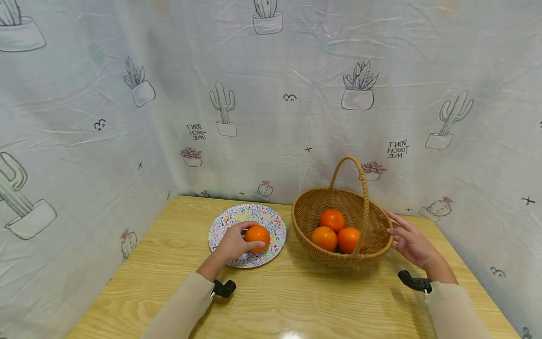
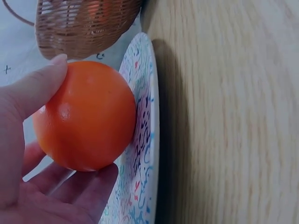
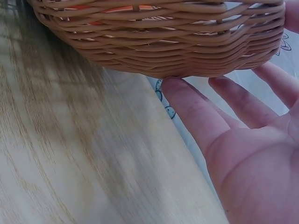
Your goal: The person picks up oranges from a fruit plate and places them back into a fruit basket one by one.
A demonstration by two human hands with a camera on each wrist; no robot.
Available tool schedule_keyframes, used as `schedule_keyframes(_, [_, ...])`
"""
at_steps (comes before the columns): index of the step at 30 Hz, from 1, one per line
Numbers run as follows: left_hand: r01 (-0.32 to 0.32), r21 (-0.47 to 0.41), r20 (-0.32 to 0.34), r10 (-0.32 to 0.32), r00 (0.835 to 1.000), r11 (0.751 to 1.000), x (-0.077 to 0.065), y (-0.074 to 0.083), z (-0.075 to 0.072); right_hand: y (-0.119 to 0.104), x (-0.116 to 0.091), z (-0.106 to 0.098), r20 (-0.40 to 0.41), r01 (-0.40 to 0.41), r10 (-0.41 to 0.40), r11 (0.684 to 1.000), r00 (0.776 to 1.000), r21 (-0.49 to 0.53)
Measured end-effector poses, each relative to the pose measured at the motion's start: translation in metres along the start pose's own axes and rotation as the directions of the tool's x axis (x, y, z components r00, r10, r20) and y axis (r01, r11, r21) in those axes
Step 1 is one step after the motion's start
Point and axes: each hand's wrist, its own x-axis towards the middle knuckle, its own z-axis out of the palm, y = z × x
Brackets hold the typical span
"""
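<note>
My left hand (image 1: 235, 242) grips an orange (image 1: 257, 238) between thumb and fingers, over a round plate (image 1: 275, 252) with a multicoloured squiggle pattern. In the left wrist view the orange (image 2: 88, 116) sits against the plate's face (image 2: 142, 135); whether it bears on the plate I cannot tell. At the right, my right hand (image 1: 412, 242) holds the rim of a wicker basket (image 1: 305, 235), thumb over the edge. Fingertips (image 3: 175, 86) touch its woven outer side (image 3: 187, 51) in the right wrist view. Three oranges (image 1: 332, 220) lie inside the basket, below its arched handle (image 1: 365, 188).
The light wooden table (image 1: 271, 301) carries the plate on the left and the basket on the right. A pale curtain (image 1: 262, 113) printed with cacti hangs behind the table and along its sides. The basket's handle rises above the rim.
</note>
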Motion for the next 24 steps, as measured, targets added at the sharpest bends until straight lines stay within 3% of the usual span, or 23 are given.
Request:
schedule_keyframes(8, [-0.017,0.024,-0.004,0.017,1.0,1.0,-0.001,-0.003,0.002,0.003,-0.003,-0.001,0.014,0.011,-0.011,1.0,1.0,0.004])
schedule_keyframes(17, [-0.027,-0.035,-0.022,0.026,0.999,0.999,-0.003,-0.006,-0.001,0.004,-0.001,-0.003,0.002,-0.001,0.001,1.0,1.0,-0.007])
schedule_keyframes(24, [-0.06,-0.027,-0.042,0.059,0.997,0.998,-0.001,0.006,-0.004,0.002,0.0,-0.002,0.0,0.003,-0.003,1.0,1.0,-0.011])
